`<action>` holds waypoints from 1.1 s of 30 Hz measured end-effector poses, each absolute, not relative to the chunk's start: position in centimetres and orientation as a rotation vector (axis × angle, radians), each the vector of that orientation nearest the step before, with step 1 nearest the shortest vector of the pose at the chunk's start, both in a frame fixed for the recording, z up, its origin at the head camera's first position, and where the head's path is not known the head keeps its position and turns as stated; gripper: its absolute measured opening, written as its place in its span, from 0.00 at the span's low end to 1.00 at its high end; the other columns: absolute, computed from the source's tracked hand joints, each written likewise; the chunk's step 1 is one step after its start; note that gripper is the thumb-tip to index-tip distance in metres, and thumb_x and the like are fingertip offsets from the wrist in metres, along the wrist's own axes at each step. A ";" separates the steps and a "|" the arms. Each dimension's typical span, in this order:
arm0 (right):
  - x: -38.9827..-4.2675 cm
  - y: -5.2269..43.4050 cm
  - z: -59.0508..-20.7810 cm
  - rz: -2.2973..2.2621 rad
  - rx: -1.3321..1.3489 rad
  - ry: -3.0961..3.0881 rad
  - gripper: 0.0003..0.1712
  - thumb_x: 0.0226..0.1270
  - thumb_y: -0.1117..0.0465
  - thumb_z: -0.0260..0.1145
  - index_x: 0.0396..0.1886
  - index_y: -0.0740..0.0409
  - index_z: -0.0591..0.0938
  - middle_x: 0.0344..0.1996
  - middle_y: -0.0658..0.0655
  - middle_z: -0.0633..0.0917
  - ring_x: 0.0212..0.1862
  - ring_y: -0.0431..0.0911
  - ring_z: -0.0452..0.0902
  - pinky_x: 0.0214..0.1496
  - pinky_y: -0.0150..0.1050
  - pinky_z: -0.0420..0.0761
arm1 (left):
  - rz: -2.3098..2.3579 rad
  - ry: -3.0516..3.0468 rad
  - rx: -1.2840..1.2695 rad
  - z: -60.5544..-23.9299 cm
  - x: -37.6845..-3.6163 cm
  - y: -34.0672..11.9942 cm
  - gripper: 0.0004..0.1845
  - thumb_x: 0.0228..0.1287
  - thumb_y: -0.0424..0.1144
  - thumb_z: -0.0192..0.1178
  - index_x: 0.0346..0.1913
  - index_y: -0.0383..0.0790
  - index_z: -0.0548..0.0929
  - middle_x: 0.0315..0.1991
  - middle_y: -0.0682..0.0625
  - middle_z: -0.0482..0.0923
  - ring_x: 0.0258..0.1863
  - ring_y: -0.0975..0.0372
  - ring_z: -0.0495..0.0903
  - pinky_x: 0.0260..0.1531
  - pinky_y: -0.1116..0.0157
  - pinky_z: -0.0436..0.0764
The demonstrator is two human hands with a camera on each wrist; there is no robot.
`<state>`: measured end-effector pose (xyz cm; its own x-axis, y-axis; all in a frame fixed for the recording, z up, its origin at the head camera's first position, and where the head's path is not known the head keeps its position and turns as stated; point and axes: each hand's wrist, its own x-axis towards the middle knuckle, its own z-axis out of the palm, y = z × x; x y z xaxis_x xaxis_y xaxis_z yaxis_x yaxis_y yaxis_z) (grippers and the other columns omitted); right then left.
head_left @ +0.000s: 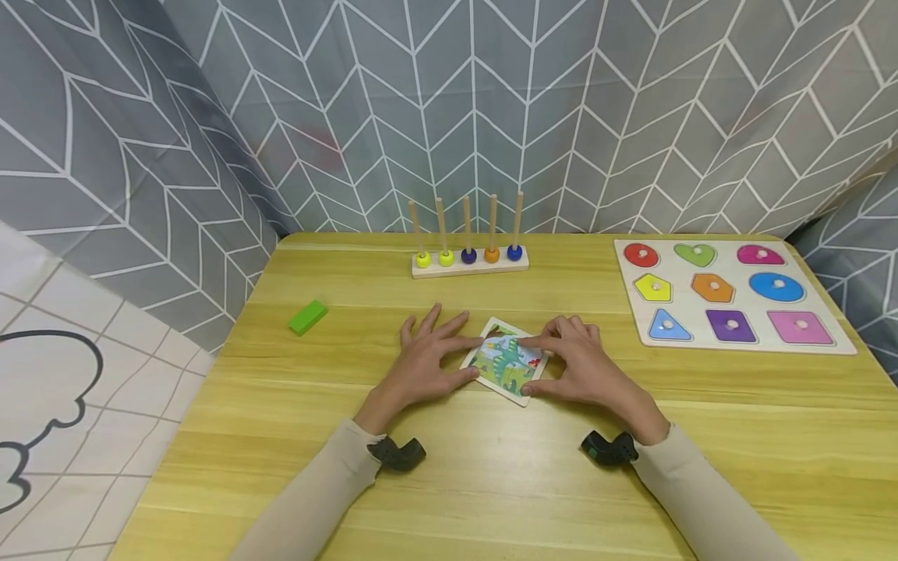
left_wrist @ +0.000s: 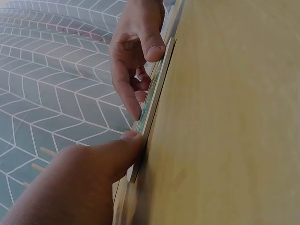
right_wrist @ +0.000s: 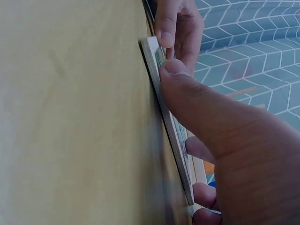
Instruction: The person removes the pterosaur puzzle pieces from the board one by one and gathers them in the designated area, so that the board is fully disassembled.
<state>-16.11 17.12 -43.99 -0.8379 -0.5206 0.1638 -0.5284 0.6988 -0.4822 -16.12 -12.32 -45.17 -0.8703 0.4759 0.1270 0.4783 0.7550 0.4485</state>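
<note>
Fingers of both your hands press the card (head_left: 507,361) lying flat on the table (head_left: 449,483): left hand (head_left: 428,358) spread straight, thumb on its near-left edge; right hand (head_left: 582,362) curled, pinching its right edge; card sits between them
</note>
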 end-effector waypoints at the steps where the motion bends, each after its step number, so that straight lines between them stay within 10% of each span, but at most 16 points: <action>1: -16.1 17.1 -44.0 0.822 0.889 -2.882 0.38 0.46 0.36 0.82 0.59 0.41 0.86 0.44 0.50 0.77 0.46 0.45 0.63 0.46 0.44 0.53 | -0.743 -2.948 -0.797 -45.1 -16.1 -12.3 0.27 0.64 0.63 0.61 0.66 0.65 0.80 0.80 0.55 0.59 0.83 0.42 0.44 0.72 0.30 0.39; 23: -17.0 17.2 -45.1 1.050 0.965 -2.719 0.16 0.52 0.51 0.82 0.42 0.43 0.89 0.28 0.41 0.80 0.36 0.39 0.64 0.46 0.43 0.54 | -0.593 -2.995 -0.855 -45.2 -16.1 -12.3 0.35 0.63 0.71 0.58 0.72 0.71 0.71 0.82 0.53 0.55 0.82 0.39 0.40 0.71 0.29 0.37; 33: -18.0 16.7 -45.1 1.247 0.834 -2.723 0.14 0.58 0.57 0.78 0.44 0.47 0.87 0.52 0.55 0.82 0.55 0.52 0.66 0.50 0.47 0.54 | -0.564 -3.002 -0.894 -45.2 -16.0 -12.4 0.34 0.66 0.70 0.55 0.73 0.71 0.69 0.82 0.53 0.52 0.82 0.38 0.39 0.72 0.29 0.37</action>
<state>-17.99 16.74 -45.13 -0.8557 -0.4564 0.2440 -0.4829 0.5345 -0.6936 -15.96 -12.42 -45.17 -0.8415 0.5367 0.0610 0.5223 0.7797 0.3454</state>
